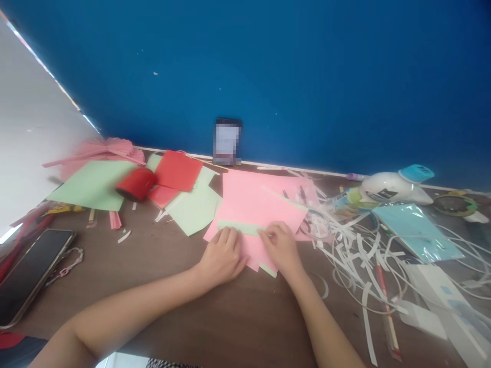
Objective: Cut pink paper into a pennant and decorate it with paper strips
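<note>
A narrow light-green paper strip (241, 226) lies across pink paper sheets (264, 197) on the brown table. My left hand (223, 255) rests at the strip's left part, its fingers bent together and pressing on the lower edge. At the strip's right end, my right hand (283, 250) pinches the paper between thumb and fingers. Another bit of green paper (268, 269) pokes out from under the pink paper, below my hands. What the left fingertips cover is hidden.
To the left lie green sheets (97, 184), a red roll (135, 184), red paper (180, 171) and a phone (32, 271). Tangled white paper strips (356, 250), a glue bottle (391, 186) and a packet of blue paper (418, 230) crowd the right. Another phone (227, 140) leans against the blue wall.
</note>
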Demonstrator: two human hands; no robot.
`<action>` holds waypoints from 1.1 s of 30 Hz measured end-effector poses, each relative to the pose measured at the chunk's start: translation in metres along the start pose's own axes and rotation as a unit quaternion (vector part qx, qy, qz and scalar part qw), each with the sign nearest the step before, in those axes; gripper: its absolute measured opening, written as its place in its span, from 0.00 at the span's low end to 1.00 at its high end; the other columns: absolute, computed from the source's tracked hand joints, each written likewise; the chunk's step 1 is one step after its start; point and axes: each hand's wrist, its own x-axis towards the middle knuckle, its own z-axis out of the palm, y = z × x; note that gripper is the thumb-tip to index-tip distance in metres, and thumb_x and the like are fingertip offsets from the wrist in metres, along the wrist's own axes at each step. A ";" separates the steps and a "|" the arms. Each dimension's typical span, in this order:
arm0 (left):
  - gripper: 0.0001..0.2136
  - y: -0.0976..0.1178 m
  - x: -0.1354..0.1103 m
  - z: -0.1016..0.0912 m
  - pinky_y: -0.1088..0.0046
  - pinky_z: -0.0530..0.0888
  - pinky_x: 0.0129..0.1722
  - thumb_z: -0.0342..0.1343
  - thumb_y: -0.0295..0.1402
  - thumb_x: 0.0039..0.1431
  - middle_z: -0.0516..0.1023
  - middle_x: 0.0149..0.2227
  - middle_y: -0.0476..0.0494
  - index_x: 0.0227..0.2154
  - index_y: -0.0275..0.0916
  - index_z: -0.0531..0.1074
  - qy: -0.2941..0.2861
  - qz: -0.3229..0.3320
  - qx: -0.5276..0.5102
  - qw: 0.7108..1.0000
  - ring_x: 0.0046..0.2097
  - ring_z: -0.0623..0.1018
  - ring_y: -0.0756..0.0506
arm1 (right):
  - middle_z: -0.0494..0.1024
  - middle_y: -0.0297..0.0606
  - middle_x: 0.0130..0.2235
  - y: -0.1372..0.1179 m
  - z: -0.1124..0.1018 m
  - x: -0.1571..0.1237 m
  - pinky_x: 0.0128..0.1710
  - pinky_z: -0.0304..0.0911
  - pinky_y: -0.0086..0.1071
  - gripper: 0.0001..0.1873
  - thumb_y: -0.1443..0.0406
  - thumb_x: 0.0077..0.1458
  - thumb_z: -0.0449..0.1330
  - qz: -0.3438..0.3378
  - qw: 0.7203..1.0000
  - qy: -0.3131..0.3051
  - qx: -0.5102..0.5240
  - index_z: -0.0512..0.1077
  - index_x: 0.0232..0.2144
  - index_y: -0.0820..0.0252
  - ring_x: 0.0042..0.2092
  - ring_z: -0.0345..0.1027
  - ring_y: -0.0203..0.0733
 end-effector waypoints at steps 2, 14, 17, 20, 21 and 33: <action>0.19 0.000 0.001 -0.002 0.62 0.67 0.38 0.39 0.38 0.59 0.67 0.42 0.31 0.40 0.29 0.67 -0.011 0.000 0.003 1.000 0.43 0.66 0.38 | 0.64 0.35 0.27 0.001 0.001 0.000 0.35 0.58 0.36 0.14 0.61 0.52 0.53 0.005 1.000 0.006 -0.007 0.59 0.18 0.58 0.32 0.60 0.40; 0.15 -0.003 0.004 -0.009 0.63 0.63 0.32 0.37 0.30 0.59 0.66 0.32 0.36 0.38 0.30 0.67 -0.065 0.053 0.027 0.996 0.34 0.64 0.41 | 0.72 0.46 0.41 -0.044 -0.003 -0.021 0.45 0.60 0.40 0.17 0.76 0.51 0.47 -0.234 0.966 0.020 -0.108 0.66 0.43 0.65 0.44 0.62 0.45; 0.14 -0.003 0.005 -0.009 0.63 0.62 0.30 0.38 0.30 0.58 0.65 0.30 0.37 0.37 0.30 0.67 -0.060 0.050 0.013 0.997 0.33 0.64 0.41 | 0.72 0.47 0.44 -0.048 0.005 -0.027 0.46 0.61 0.40 0.20 0.76 0.50 0.47 -0.219 0.969 -0.043 -0.107 0.65 0.46 0.67 0.45 0.62 0.46; 0.14 -0.004 0.005 -0.008 0.64 0.62 0.30 0.38 0.30 0.57 0.64 0.30 0.38 0.38 0.31 0.67 -0.043 0.035 0.004 0.998 0.33 0.64 0.42 | 0.72 0.48 0.45 -0.045 0.009 -0.029 0.46 0.61 0.41 0.21 0.75 0.51 0.47 -0.205 0.971 -0.064 -0.106 0.64 0.48 0.68 0.46 0.62 0.46; 0.14 -0.004 0.004 -0.008 0.64 0.63 0.31 0.38 0.30 0.57 0.64 0.30 0.38 0.37 0.31 0.67 -0.037 0.030 0.002 0.999 0.33 0.64 0.42 | 0.72 0.48 0.45 -0.044 0.009 -0.030 0.47 0.61 0.41 0.21 0.75 0.52 0.47 -0.201 0.971 -0.064 -0.109 0.64 0.49 0.68 0.47 0.62 0.46; 0.21 -0.013 -0.009 0.000 0.57 0.65 0.46 0.40 0.34 0.57 0.66 0.44 0.32 0.52 0.29 0.58 0.008 0.004 -0.071 0.997 0.53 0.62 0.35 | 0.72 0.48 0.42 -0.044 0.004 -0.032 0.44 0.62 0.41 0.19 0.73 0.54 0.45 -0.177 0.970 -0.067 -0.153 0.67 0.46 0.67 0.43 0.63 0.47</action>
